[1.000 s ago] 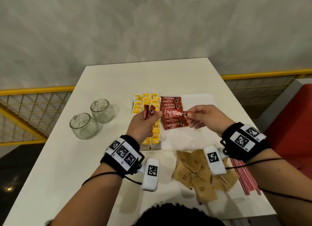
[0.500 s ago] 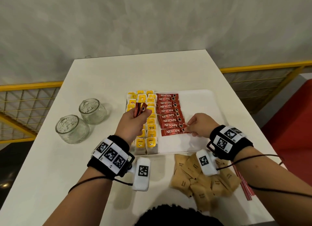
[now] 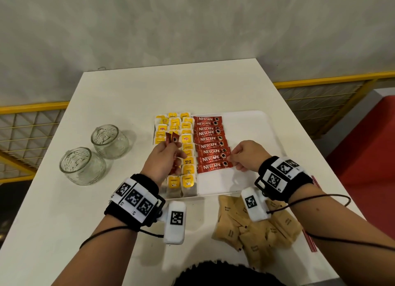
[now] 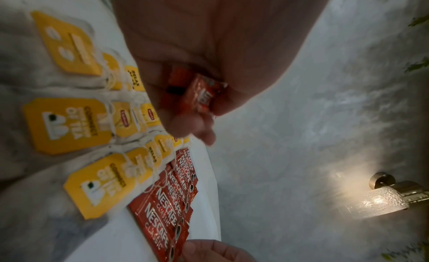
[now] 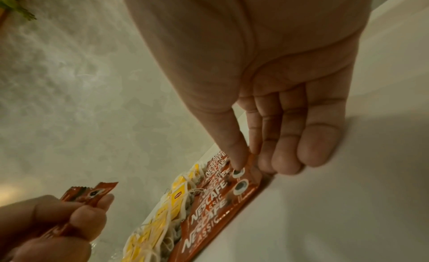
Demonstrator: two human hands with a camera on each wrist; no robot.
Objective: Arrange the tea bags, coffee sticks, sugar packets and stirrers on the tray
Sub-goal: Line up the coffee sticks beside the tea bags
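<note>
The left hand (image 3: 162,160) curls its fingers around two spare red coffee sticks (image 3: 172,138), raised above the yellow-tagged tea bags (image 3: 187,139) on the white plastic tray (image 3: 245,123). The right hand (image 3: 248,156) pinches the end of one red coffee stick lying in the overlapped row (image 3: 210,144) with thumb and forefinger. The brown paper sugar packets (image 3: 252,228) and the thin red stirrers (image 3: 310,240) lie on the white table (image 3: 53,221), near the tray's front edge.

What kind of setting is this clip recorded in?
Probably a café or hotel refreshment area: a white table by a yellow mesh railing, a wall lamp, and a tray of tea bags and coffee sticks.
</note>
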